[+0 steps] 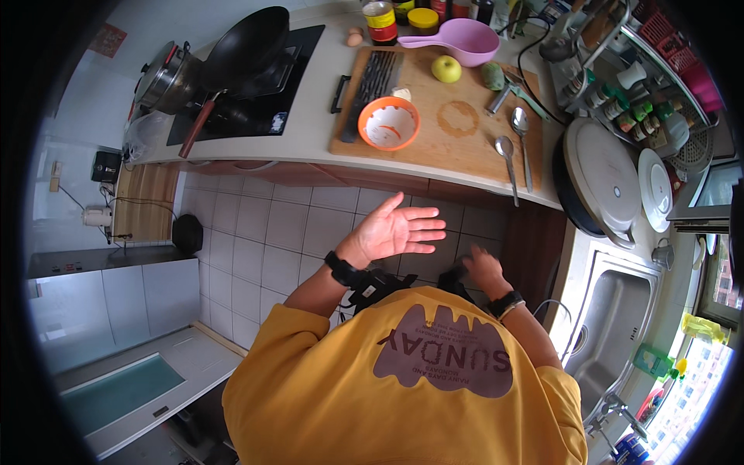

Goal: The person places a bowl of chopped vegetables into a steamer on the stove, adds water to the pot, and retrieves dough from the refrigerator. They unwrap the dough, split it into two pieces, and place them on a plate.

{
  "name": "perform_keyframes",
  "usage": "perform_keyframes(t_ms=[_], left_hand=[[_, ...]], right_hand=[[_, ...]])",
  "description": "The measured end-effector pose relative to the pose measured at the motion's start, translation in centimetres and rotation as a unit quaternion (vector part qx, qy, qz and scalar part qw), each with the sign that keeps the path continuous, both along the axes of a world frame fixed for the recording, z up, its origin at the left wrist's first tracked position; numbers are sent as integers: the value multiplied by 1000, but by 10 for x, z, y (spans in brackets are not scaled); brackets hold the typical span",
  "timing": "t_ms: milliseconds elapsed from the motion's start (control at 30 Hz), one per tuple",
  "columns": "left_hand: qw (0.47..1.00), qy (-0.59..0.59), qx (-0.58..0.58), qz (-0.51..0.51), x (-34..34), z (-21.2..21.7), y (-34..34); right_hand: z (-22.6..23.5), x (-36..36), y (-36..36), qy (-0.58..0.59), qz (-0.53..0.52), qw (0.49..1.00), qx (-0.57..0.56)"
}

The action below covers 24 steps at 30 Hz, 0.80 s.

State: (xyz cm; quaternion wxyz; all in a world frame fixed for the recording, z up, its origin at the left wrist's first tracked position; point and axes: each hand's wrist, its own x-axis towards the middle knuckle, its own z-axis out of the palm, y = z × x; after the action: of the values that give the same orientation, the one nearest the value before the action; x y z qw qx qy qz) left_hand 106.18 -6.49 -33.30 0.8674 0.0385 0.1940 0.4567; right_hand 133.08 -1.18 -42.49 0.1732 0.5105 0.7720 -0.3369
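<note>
My left hand (395,230) is held palm up in front of the counter, fingers spread, with nothing in it. Lower and to its right, my right hand (484,270) is smeared by motion near my waist, so its fingers do not show clearly. Neither hand touches the wooden cutting board (434,101) on the counter. On the board are an orange-rimmed bowl (389,124), a yellow-green apple (446,69), a mottled green fruit (492,76), two metal spoons (520,121), a green-handled tool (530,101) and a long dark streaked object (372,89).
A black wok (246,50) and a steel pot (167,81) stand on the stove (240,116) at left. A pink-purple handled basin (465,41) sits behind the board beside jars. Rightward are a large lidded pan (603,170), spice rack (643,101) and sink (620,325).
</note>
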Motion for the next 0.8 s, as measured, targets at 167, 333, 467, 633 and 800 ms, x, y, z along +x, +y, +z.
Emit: perform_keyframes(t_ms=[167, 333, 467, 633, 800], left_hand=[[919, 380, -97, 32, -99, -19, -67], [743, 661, -89, 57, -186, -54, -156], [534, 835, -37, 127, -237, -94, -243], [578, 763, -222, 184, -277, -164, -367], [433, 883, -179, -31, -281, -224, -462]], right_hand=[[-42, 12, -53, 105, 45, 989, 99], [-38, -94, -66, 124, 63, 990, 39], [-25, -178, -77, 128, 105, 984, 70], [6, -220, -65, 198, 195, 951, 136], [1, -231, -23, 206, 133, 960, 134]])
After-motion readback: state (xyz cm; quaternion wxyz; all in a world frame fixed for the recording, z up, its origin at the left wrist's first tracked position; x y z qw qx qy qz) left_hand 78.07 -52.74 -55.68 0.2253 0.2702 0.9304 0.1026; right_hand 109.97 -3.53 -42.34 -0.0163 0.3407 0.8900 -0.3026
